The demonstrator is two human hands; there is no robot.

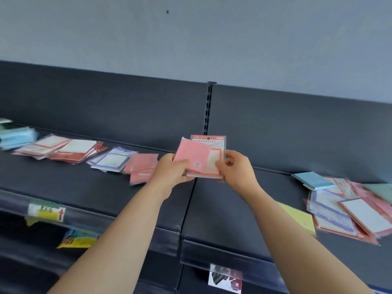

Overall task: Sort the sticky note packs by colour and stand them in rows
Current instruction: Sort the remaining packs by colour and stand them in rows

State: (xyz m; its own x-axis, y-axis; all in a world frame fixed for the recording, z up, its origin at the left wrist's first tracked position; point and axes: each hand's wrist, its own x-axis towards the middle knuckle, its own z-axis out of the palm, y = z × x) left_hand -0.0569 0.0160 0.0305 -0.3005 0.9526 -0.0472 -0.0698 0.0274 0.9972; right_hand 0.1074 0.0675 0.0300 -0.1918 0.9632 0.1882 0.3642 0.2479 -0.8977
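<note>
Over the middle of a dark shelf (89, 183), my left hand (169, 172) holds a plain pink sticky note pack (192, 154) by its lower edge. Behind it stands a red-bordered pack labelled UNIVERSITY (214, 145), which my right hand (235, 168) pinches at its right side. Both packs are upright and overlap each other. Loose red, purple and pink packs (84, 153) lie flat along the shelf to the left, with a light blue stack (17, 137) at the far left. A mixed heap of packs (350, 209) lies at the right.
The shelf's dark back panel (127, 107) rises behind, split by a slotted upright (209, 107). A yellow pack (299, 217) lies near my right forearm. Price labels (45, 211) sit on the shelf's front rail, and lower shelves show below.
</note>
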